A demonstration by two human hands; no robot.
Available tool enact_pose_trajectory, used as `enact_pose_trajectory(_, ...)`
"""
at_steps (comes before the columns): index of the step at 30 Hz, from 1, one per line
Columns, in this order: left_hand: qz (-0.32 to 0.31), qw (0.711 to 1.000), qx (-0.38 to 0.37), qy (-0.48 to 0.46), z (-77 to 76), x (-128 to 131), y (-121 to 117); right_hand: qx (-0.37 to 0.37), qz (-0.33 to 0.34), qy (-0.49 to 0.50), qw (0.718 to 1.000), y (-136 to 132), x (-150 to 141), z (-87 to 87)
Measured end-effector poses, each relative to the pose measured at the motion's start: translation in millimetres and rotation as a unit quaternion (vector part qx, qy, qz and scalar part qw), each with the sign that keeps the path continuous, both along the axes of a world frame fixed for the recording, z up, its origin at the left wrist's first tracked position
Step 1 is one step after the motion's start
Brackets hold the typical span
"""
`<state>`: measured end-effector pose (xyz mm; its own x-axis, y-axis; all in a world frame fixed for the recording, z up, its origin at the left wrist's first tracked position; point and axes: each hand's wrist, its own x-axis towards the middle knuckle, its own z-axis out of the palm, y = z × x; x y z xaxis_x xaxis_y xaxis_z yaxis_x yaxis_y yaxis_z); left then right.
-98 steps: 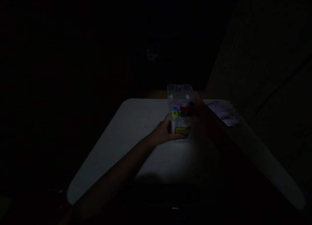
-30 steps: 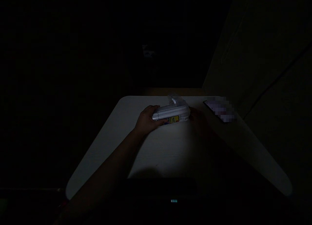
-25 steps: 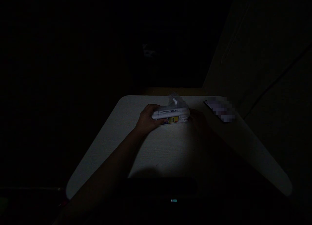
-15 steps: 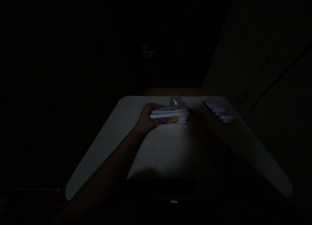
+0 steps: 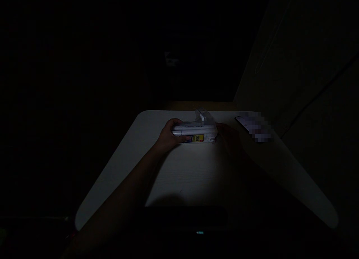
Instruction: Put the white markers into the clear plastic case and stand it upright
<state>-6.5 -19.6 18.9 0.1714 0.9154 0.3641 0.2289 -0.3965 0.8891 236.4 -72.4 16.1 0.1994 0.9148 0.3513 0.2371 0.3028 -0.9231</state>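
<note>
A clear plastic-wrapped pack of long white sticks, apparently a candle pack [image 5: 193, 130], lies lengthwise across the far part of the table. Its side carries a yellow and dark purple label. My left hand [image 5: 169, 136] grips the left end, thumb along the near side over the label and fingers behind. Loose, crinkled wrap [image 5: 204, 116] stands up at the back right of the pack. At the right end, my right hand [image 5: 228, 135] is in deep shadow with its fingertips against or close to the wrapping; how its fingers are closed is too dark to make out.
The pale table [image 5: 179, 173] has rounded corners and is dimly lit in the middle. A phone [image 5: 252, 127], its screen blurred out, lies at the far right. A dark cable [image 5: 316, 96] runs along the wall on the right. The surroundings are almost black.
The light on the table has dimmed slightly. My right hand has shifted very little at the end of the pack; the left hand and the pack stay in place.
</note>
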Motion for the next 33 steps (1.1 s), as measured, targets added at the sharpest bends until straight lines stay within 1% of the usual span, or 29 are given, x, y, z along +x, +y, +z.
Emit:
enact_pose_trajectory(4,-0.008,0.999,-0.048,-0.021,1.4,0.6,-1.1,0.012,0.01,-0.013,1.0,-0.6,2.2,1.9)
enact_pose_trajectory(7,-0.005,0.999,-0.045,-0.021,2.3,0.5,-1.4,0.01,0.017,-0.012,1.0,-1.3,3.8,2.6)
enact_pose_trajectory(10,-0.003,0.999,-0.048,-0.019,3.7,0.6,-1.8,-0.008,0.021,0.008,1.0,-0.4,4.0,1.4)
enact_pose_trajectory(14,-0.016,0.998,-0.063,-0.022,6.4,1.9,-3.5,-0.011,0.015,0.028,0.999,2.7,2.2,-1.8)
enact_pose_trajectory(20,-0.021,0.995,-0.076,-0.054,5.1,2.1,-3.5,0.006,-0.03,0.052,0.998,6.5,6.7,-8.0)
enact_pose_trajectory(24,-0.016,0.998,-0.048,-0.035,-0.2,-0.3,0.6,0.005,-0.086,0.076,0.993,9.2,13.8,-11.4)
enact_pose_trajectory(26,-0.015,0.999,-0.039,-0.024,-2.1,-1.0,2.3,0.0,-0.098,0.082,0.992,8.6,13.6,-9.7)
enact_pose_trajectory(28,-0.015,0.999,-0.037,-0.021,-2.6,-1.0,2.9,-0.02,-0.075,0.079,0.994,6.2,10.0,-5.1)
enact_pose_trajectory(31,-0.013,0.999,-0.045,-0.017,-0.8,-0.2,1.7,-0.061,-0.018,0.07,0.996,1.4,4.1,4.1)
enact_pose_trajectory(33,-0.01,0.999,-0.048,-0.013,1.1,0.2,0.4,-0.074,-0.011,0.066,0.995,-0.5,4.0,8.8)
